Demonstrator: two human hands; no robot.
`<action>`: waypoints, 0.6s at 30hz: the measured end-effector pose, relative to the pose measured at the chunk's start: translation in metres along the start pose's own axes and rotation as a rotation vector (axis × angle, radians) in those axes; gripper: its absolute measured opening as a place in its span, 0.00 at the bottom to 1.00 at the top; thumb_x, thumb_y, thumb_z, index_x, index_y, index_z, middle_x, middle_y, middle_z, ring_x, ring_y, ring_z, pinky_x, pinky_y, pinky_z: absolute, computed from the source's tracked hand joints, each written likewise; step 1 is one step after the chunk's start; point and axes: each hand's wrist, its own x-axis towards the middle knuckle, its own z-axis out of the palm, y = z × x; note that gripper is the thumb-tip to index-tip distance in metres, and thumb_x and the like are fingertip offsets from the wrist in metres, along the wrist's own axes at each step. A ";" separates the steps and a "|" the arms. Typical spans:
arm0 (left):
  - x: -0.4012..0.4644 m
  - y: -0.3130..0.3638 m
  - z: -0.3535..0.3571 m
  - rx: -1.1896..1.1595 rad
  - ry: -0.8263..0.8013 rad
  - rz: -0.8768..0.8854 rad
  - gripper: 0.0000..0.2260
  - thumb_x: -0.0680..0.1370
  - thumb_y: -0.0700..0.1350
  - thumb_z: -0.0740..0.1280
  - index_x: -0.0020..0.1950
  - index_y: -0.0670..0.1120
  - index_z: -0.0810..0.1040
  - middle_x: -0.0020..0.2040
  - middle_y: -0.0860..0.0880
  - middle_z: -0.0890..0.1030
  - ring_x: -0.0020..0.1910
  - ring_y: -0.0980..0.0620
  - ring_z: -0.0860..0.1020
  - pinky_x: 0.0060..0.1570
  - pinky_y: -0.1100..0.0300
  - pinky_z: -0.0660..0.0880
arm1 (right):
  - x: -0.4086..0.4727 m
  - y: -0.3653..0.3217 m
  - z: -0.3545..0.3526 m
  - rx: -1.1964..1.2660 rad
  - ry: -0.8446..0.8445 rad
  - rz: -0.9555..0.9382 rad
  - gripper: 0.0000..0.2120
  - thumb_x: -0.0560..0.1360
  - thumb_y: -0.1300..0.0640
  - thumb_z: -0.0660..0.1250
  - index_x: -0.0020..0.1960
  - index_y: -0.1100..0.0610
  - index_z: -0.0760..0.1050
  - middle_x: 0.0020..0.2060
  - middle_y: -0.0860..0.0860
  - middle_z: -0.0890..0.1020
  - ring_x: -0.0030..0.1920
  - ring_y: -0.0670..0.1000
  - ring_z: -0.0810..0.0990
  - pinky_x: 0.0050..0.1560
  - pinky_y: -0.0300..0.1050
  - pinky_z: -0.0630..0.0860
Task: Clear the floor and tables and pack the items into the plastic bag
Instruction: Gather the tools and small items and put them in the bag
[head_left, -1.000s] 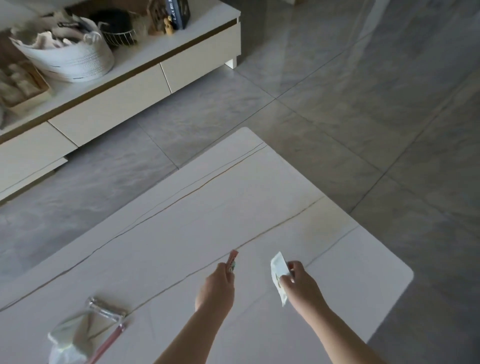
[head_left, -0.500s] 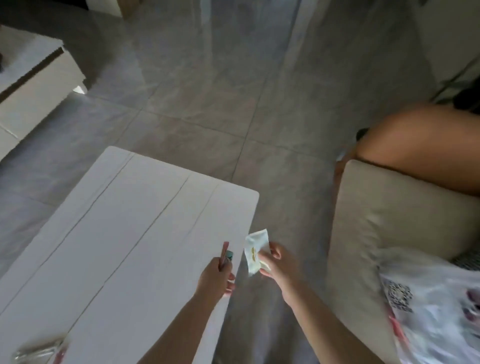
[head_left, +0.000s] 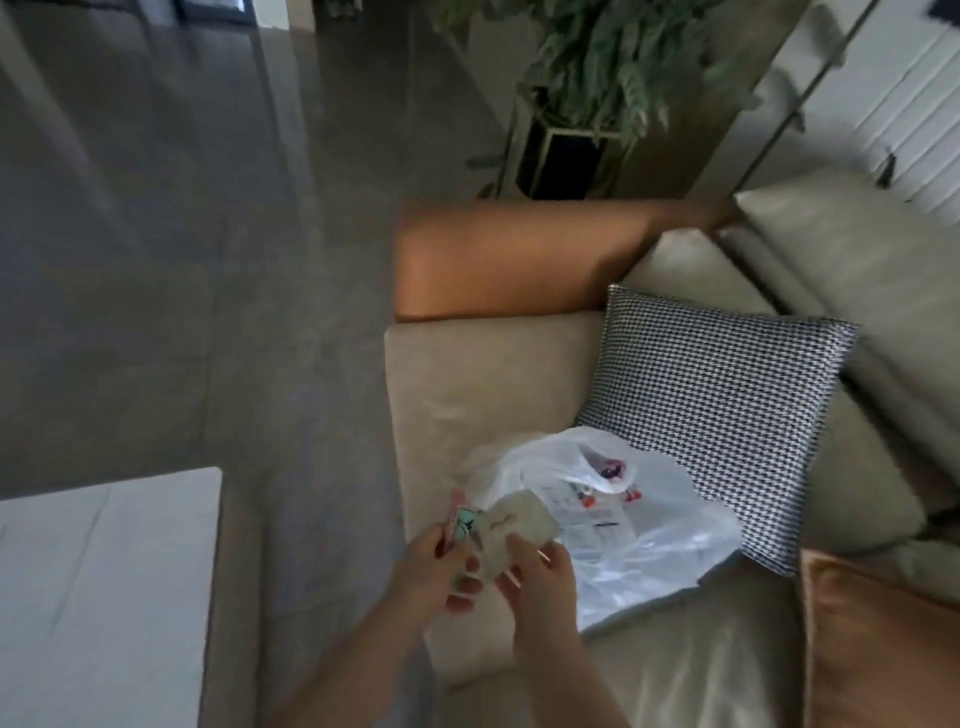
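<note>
A white plastic bag (head_left: 639, 540) lies on the beige sofa seat (head_left: 467, 395), with printed items showing through it. My left hand (head_left: 431, 566) grips a small pink and green packet (head_left: 460, 522) at the sofa's front edge. My right hand (head_left: 540, 577) pinches a pale white sachet (head_left: 514, 530) right beside it. Both hands are close together just left of the bag. The frame is blurred, so finer detail on the packets is unreadable.
A houndstooth cushion (head_left: 717, 405) leans behind the bag. An orange cushion (head_left: 509, 260) sits on the far end of the sofa and another (head_left: 878, 639) at right. The white table corner (head_left: 109, 587) is at lower left. A potted plant (head_left: 582, 88) stands beyond on the grey tiled floor.
The view has swung right from the table to the sofa. Both hands carried the packet and sachet over to the plastic bag and came closer together.
</note>
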 end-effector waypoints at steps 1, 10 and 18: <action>0.002 0.006 0.019 0.039 -0.030 0.001 0.03 0.81 0.41 0.61 0.50 0.46 0.73 0.40 0.46 0.79 0.33 0.49 0.79 0.31 0.58 0.77 | 0.005 -0.007 -0.013 0.072 0.054 0.021 0.10 0.75 0.67 0.63 0.56 0.66 0.72 0.50 0.64 0.80 0.48 0.59 0.80 0.42 0.47 0.78; 0.043 0.044 0.120 0.377 -0.154 -0.097 0.05 0.78 0.36 0.62 0.53 0.42 0.72 0.43 0.45 0.78 0.38 0.49 0.80 0.28 0.59 0.79 | 0.044 -0.050 -0.073 0.223 0.236 0.005 0.11 0.76 0.67 0.58 0.56 0.67 0.73 0.51 0.65 0.80 0.49 0.57 0.81 0.54 0.50 0.78; 0.069 0.047 0.145 0.366 -0.152 -0.041 0.11 0.76 0.35 0.64 0.58 0.43 0.73 0.56 0.38 0.79 0.56 0.42 0.80 0.60 0.46 0.76 | 0.047 -0.059 -0.077 0.205 0.185 -0.019 0.17 0.79 0.67 0.55 0.67 0.59 0.66 0.59 0.56 0.73 0.59 0.54 0.73 0.60 0.45 0.70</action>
